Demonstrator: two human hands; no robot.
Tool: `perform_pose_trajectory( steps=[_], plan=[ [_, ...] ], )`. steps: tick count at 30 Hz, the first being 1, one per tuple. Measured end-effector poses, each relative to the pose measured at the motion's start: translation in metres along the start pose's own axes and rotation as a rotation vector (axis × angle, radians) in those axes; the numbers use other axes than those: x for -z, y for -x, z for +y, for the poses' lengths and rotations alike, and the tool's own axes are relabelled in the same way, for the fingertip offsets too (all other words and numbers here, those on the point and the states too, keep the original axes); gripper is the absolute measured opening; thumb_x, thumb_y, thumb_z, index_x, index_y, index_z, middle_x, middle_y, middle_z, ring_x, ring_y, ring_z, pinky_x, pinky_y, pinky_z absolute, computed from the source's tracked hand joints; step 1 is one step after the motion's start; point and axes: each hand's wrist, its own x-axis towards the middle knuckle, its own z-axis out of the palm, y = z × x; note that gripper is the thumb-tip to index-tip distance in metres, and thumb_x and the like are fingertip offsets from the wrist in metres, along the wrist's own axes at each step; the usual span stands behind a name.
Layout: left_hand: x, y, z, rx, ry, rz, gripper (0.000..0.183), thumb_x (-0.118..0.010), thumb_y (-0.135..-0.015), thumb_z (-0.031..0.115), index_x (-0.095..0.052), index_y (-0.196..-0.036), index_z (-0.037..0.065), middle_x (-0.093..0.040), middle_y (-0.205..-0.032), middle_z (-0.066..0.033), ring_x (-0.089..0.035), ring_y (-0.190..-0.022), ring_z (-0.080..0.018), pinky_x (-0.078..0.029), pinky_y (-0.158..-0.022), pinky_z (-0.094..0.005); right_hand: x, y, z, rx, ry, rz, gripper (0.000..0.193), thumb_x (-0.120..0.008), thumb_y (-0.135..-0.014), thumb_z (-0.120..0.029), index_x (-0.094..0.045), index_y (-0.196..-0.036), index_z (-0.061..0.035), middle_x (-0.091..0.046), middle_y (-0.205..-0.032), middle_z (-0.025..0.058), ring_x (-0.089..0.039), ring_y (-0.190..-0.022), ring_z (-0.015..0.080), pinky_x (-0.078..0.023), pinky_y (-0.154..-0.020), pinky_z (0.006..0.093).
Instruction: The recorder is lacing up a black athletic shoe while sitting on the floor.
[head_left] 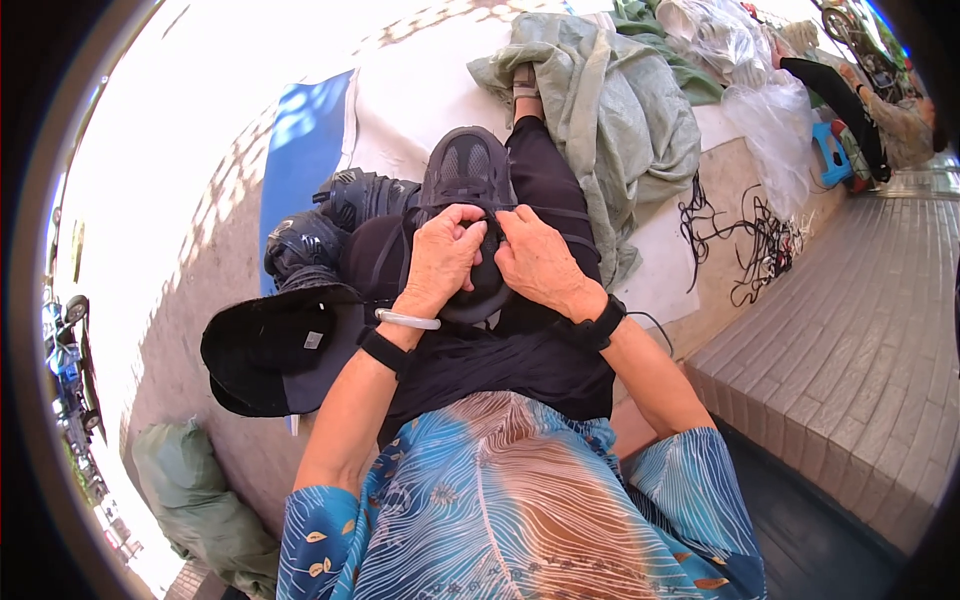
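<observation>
A black sneaker (pixel 465 165) with a mesh toe lies across my lap, its toe pointing away from me. My left hand (pixel 445 258) is closed at the left side of its lacing, thumb and forefinger pinched together on the dark shoelace. Opposite it, my right hand (pixel 542 260) pinches the shoelace by the right row of eyelets. Loose lengths of lace trail over my thighs on both sides of the shoe. The fingertips partly hide the lace holes and the tongue.
More dark shoes (pixel 305 245) lie bunched left of my lap, beside a black cap-shaped thing (pixel 255 350). Tangled black laces (pixel 755 245) lie on the right, near a paved ledge (pixel 830 350). Greenish sheeting (pixel 640 130), clear plastic (pixel 770 130) and a blue stool (pixel 830 155) are farther off.
</observation>
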Motion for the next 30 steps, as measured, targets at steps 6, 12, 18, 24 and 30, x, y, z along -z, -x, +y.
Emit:
perform_pose_trajectory(
  steps=[6,12,18,24,30],
  plan=[
    [-0.009,0.0,-0.005,-0.017,-0.1,0.087,0.013,-0.059,-0.088,0.012,-0.061,-0.094,0.001,-0.055,-0.058,-0.0015,-0.05,-0.041,-0.0071,-0.04,-0.034,-0.0225,0.007,0.006,-0.01,-0.002,-0.14,0.061,0.041,-0.061,-0.076,-0.012,-0.048,-0.112,0.0041,-0.051,-0.104,0.0239,-0.058,-0.089,0.0436,-0.05,-0.078,0.0462],
    [-0.002,0.009,-0.009,-0.298,-0.353,0.215,0.01,-0.058,-0.085,0.011,-0.057,-0.088,0.001,-0.057,-0.062,-0.0158,-0.061,-0.06,-0.0257,-0.048,-0.059,-0.0371,0.016,0.009,-0.018,-0.012,-0.106,0.06,0.06,-0.069,-0.074,-0.016,-0.043,-0.124,0.0037,-0.049,-0.113,0.0241,-0.058,-0.094,0.0436,-0.051,-0.079,0.0442],
    [0.051,0.062,0.039,0.1,0.052,-0.224,0.013,-0.055,-0.092,0.015,-0.054,-0.091,0.002,-0.051,-0.059,-0.0018,-0.051,-0.047,-0.0083,-0.045,-0.044,-0.0228,0.041,0.021,-0.034,-0.026,-0.248,0.107,0.038,-0.069,-0.075,-0.009,-0.057,-0.11,-0.0003,-0.056,-0.11,0.0126,-0.06,-0.088,0.0294,-0.05,-0.076,0.0366],
    [0.082,0.143,0.083,0.133,0.436,-0.624,0.019,-0.063,-0.088,0.013,-0.053,-0.087,-0.004,-0.052,-0.057,-0.0014,-0.051,-0.043,-0.006,-0.04,-0.037,-0.019,0.029,0.018,-0.064,0.541,0.08,0.008,0.055,-0.071,-0.073,-0.013,-0.051,-0.123,-0.0075,-0.049,-0.126,0.0108,-0.056,-0.1,0.0259,-0.046,-0.084,0.0352],
    [0.083,0.156,0.08,0.109,0.371,-0.817,0.014,-0.068,-0.084,0.007,-0.058,-0.087,-0.003,-0.06,-0.059,-0.0066,-0.056,-0.047,-0.0083,-0.039,-0.042,-0.0185,0.02,0.019,-0.088,0.453,-0.311,-0.217,0.014,-0.061,-0.085,-0.015,-0.056,-0.089,-0.0019,-0.062,-0.082,0.0121,-0.063,-0.073,0.0301,-0.05,-0.061,0.0367]
  ],
)
